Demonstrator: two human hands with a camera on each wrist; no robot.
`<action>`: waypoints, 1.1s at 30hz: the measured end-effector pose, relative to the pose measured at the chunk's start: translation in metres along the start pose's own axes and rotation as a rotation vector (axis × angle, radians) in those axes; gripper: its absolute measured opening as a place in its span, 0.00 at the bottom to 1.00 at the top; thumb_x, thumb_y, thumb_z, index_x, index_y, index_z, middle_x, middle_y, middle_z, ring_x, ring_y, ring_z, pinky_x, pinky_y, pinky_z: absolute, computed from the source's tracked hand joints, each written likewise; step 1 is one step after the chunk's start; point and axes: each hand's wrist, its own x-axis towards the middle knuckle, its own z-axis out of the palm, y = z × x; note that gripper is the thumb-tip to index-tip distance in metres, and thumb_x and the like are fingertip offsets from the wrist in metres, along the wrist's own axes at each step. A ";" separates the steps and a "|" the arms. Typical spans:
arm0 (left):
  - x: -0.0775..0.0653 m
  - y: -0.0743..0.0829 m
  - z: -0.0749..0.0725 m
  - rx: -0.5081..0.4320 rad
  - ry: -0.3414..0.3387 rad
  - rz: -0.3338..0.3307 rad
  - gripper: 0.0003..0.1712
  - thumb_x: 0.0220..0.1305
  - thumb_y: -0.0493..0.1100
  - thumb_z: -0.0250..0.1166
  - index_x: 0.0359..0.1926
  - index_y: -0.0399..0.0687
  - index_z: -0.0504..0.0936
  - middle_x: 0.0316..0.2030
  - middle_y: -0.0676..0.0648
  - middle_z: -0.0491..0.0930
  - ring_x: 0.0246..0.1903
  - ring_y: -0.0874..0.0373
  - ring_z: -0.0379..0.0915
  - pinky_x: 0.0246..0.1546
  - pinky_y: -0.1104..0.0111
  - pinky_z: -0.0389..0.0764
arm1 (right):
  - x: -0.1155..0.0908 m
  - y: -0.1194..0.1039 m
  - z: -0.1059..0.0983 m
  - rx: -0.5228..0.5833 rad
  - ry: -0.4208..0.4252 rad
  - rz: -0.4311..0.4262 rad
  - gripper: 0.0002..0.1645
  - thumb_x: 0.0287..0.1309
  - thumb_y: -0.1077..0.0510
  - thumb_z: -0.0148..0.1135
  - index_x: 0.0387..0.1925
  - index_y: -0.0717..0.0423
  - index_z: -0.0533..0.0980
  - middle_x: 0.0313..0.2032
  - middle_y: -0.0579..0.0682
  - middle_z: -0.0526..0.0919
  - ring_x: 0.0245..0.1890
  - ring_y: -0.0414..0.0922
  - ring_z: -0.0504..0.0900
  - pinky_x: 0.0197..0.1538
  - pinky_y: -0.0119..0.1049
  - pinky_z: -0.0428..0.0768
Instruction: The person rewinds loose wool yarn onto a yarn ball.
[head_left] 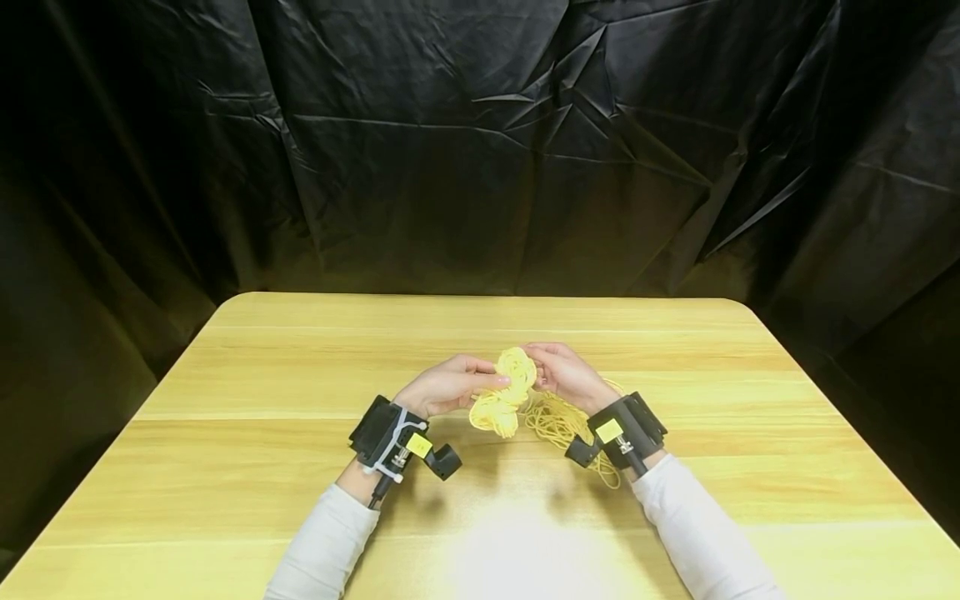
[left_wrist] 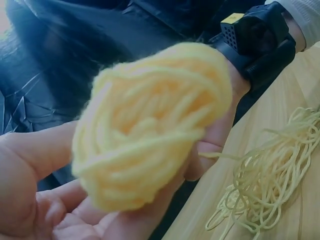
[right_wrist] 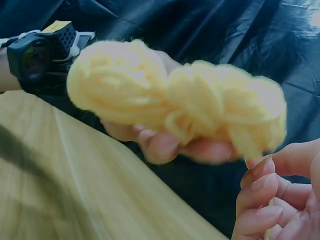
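A skein of yellow yarn (head_left: 497, 408), narrowed at its middle into two lobes, is held up over the table. The left hand (head_left: 450, 385) grips the skein around its middle, thumb on the near side. In the right wrist view the left fingers (right_wrist: 160, 148) curl beneath the yarn. At the skein's far end, the right hand (head_left: 564, 372) pinches a strand of yarn (right_wrist: 270, 204) that runs down through its curled fingers. In the left wrist view one lobe of the skein (left_wrist: 145, 125) hides part of the right hand.
A loose tangle of yellow yarn (head_left: 555, 421) lies on the wooden table (head_left: 300, 475), partly under the right wrist. Both wrists wear black camera straps. A black sheet (head_left: 450, 183) hangs behind the table's far edge.
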 end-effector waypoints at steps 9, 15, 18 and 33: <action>0.001 0.003 0.002 -0.070 0.093 0.063 0.21 0.61 0.32 0.52 0.54 0.25 0.65 0.35 0.47 0.79 0.33 0.58 0.77 0.38 0.66 0.79 | 0.002 0.013 0.010 -0.001 0.051 0.014 0.13 0.66 0.62 0.37 0.34 0.57 0.70 0.20 0.41 0.70 0.18 0.32 0.67 0.25 0.21 0.69; 0.004 0.006 0.004 -0.135 0.334 0.138 0.21 0.60 0.34 0.55 0.53 0.28 0.67 0.37 0.45 0.77 0.33 0.61 0.76 0.36 0.70 0.79 | 0.003 0.026 0.020 -0.002 0.105 0.004 0.14 0.65 0.64 0.38 0.41 0.67 0.69 0.22 0.41 0.71 0.18 0.30 0.67 0.23 0.17 0.68; 0.006 0.006 0.003 -0.184 0.447 0.177 0.20 0.59 0.34 0.56 0.52 0.29 0.68 0.40 0.44 0.76 0.34 0.61 0.76 0.37 0.71 0.79 | 0.002 0.030 0.028 -0.067 0.105 -0.033 0.14 0.64 0.63 0.42 0.38 0.72 0.70 0.23 0.43 0.74 0.21 0.34 0.71 0.28 0.23 0.71; 0.021 -0.017 -0.015 -0.080 0.716 0.322 0.21 0.48 0.43 0.69 0.43 0.37 0.78 0.35 0.43 0.81 0.32 0.59 0.77 0.31 0.72 0.78 | -0.011 0.012 0.061 -0.628 -0.006 -0.284 0.14 0.62 0.61 0.47 0.33 0.68 0.77 0.20 0.58 0.74 0.16 0.38 0.68 0.19 0.26 0.68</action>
